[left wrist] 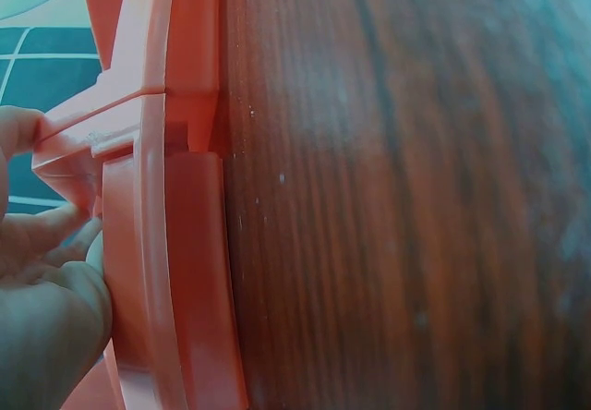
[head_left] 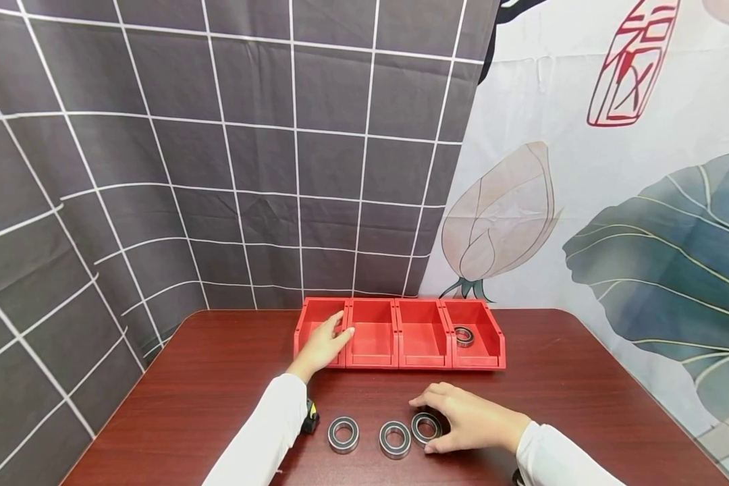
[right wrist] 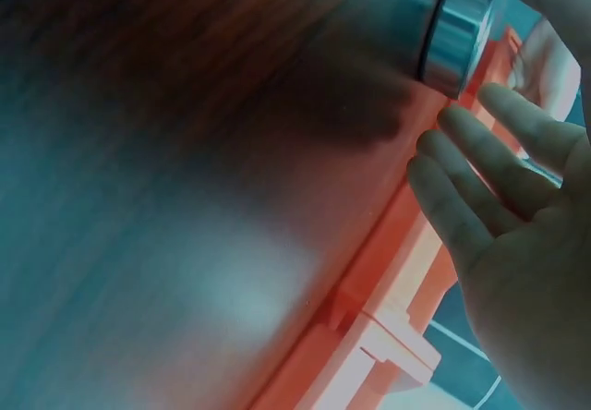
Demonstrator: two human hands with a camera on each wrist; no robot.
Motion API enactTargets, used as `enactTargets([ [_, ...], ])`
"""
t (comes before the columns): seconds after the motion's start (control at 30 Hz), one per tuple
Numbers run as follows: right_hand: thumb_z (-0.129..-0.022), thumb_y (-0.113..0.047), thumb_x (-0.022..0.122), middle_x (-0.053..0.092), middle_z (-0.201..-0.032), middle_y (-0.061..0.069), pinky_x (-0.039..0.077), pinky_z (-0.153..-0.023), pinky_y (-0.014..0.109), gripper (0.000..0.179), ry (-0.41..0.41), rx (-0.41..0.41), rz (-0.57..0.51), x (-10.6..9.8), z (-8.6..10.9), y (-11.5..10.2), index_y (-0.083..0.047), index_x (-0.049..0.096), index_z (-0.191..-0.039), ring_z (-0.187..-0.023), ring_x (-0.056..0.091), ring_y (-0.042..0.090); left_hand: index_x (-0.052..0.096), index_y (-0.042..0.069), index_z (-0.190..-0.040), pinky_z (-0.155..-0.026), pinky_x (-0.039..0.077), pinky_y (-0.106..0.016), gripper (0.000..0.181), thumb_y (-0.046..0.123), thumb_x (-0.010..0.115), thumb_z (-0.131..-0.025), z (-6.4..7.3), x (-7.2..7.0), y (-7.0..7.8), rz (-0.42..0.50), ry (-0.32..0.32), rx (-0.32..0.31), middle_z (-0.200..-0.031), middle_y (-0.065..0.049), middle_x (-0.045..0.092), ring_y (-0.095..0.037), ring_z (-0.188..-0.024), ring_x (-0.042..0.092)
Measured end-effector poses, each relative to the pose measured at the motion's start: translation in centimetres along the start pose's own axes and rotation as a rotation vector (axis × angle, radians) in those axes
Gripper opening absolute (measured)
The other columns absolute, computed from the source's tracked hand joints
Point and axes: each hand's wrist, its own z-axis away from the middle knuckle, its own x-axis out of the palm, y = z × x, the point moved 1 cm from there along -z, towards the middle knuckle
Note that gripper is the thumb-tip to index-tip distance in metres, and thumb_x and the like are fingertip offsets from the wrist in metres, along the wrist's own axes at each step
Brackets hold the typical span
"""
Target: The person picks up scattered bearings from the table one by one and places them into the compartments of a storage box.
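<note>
My left hand reaches over the leftmost red bin, and its thumb and fingers pinch the side wall where two bins meet. On the table my right hand curves loosely around a ball bearing, a steel ring with a dark seal. Thumb and fingertips lie on opposite sides of it. In the right wrist view the bearing shows close to the extended fingers. Just left of it lies a second bearing, and farther left a third bearing.
Four-sided red bins stand joined in a row at the table's back; the rightmost bin holds a bearing. A small black and yellow object sits beside the left sleeve. Behind the wooden table hangs a grey checked cloth.
</note>
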Motion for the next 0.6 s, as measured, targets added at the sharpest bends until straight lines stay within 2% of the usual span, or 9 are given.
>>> enactTargets([
  [0.3, -0.081, -0.050, 0.072, 0.057, -0.114, -0.011, 0.048, -0.091, 0.028, 0.056, 0.003, -0.027, 0.002, 0.39, -0.05, -0.16, -0.018, 0.061, -0.125, -0.104, 0.050, 0.004, 0.037, 0.013, -0.148, -0.098, 0.046, -0.050, 0.069, 0.045, 0.060, -0.092, -0.24, 0.12, -0.32, -0.005, 0.001, 0.000, -0.144, -0.014, 0.047, -0.036, -0.124, 0.052],
  [0.6, -0.082, -0.049, 0.073, 0.055, -0.112, -0.012, 0.048, -0.089, 0.026, 0.054, -0.018, -0.033, -0.015, 0.67, -0.27, -0.32, -0.019, 0.061, -0.125, -0.102, 0.049, 0.003, 0.037, 0.011, -0.148, -0.098, 0.045, -0.050, 0.066, 0.039, 0.061, -0.093, -0.18, 0.07, -0.17, -0.012, 0.001, -0.002, -0.143, -0.015, 0.047, -0.036, -0.124, 0.053],
])
